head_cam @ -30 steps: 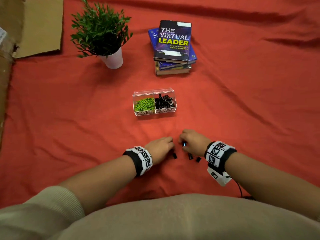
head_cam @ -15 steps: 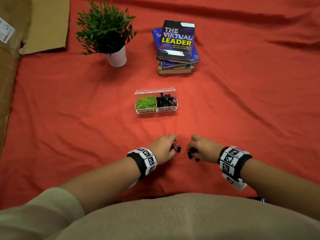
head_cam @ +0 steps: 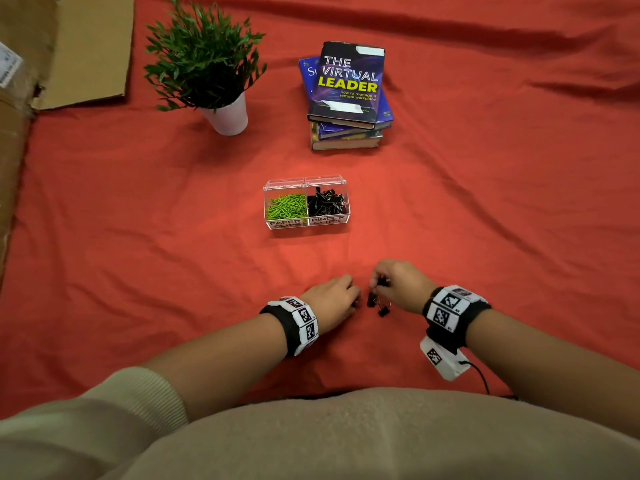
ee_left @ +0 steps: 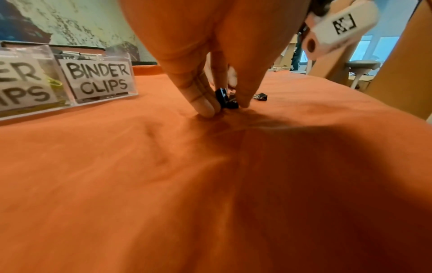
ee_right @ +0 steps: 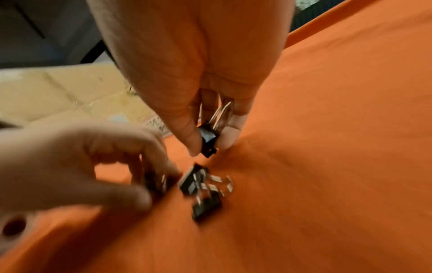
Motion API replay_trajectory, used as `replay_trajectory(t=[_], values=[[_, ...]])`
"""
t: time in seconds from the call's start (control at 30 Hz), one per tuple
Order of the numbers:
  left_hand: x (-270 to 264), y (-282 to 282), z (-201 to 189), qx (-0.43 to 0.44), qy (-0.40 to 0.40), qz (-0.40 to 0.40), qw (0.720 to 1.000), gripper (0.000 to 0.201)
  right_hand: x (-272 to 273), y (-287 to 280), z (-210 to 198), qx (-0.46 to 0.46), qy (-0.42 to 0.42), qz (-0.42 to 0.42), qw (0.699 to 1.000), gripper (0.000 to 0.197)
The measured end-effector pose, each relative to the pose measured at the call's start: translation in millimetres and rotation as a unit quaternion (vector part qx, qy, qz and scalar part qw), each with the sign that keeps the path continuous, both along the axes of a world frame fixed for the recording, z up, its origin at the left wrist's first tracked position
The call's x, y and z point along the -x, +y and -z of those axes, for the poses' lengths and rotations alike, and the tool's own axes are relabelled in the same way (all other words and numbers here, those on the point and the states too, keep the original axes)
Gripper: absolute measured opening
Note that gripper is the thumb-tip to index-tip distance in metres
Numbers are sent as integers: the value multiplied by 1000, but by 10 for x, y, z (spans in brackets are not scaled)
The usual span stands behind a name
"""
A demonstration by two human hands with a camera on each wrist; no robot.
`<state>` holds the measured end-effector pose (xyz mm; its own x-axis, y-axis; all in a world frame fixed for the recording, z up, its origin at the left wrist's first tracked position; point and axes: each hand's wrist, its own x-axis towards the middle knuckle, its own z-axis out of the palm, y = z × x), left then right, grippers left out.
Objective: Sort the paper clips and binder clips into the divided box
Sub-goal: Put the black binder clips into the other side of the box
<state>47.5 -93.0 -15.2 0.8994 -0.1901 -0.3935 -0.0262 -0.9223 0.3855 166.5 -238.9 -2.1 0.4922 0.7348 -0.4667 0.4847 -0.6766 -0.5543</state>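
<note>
A clear divided box (head_cam: 307, 223) sits mid-cloth, green paper clips (head_cam: 286, 206) in its left cell and black binder clips (head_cam: 327, 201) in its right, labelled "BINDER CLIPS" (ee_left: 98, 79). Near the front, my left hand (head_cam: 334, 299) pinches black binder clips (ee_left: 225, 100) against the cloth. My right hand (head_cam: 398, 282) pinches one black binder clip (ee_right: 208, 140) just above the cloth. Two loose binder clips (ee_right: 201, 192) lie between the hands, seen as dark specks (head_cam: 377, 304) in the head view.
A potted plant (head_cam: 207, 67) in a white cup stands at the back left, a stack of books (head_cam: 348, 98) at the back centre. Cardboard (head_cam: 79, 50) lies along the left edge. Red cloth (head_cam: 485, 202) covers the whole surface.
Both hands have stayed close together over the loose clips. The right hand has shifted slightly forward and now holds one clip raised; the left hand has dropped its clips onto the cloth.
</note>
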Motion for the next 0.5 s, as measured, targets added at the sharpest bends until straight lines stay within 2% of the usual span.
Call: replay_trajectory(t=[0.13,0.27,0.33,0.4,0.5], values=[[-63,16,-14,-14,11,13,1000,27,-252,378,-174,-89,37,124,988,10],[-94,64,-24,-4,30,-11,999,28,-537,864,-396,-158,50,178,970,9],[-99,158,-22,14,28,-53,998,30,-645,1095,-455,-170,36,181,968,6],[-141,309,-42,57,-5,-120,991,28,-697,1291,-457,-164,2,172,971,6],[-332,597,-146,100,-83,-239,962,26,-695,1466,-363,-126,-38,143,981,8]])
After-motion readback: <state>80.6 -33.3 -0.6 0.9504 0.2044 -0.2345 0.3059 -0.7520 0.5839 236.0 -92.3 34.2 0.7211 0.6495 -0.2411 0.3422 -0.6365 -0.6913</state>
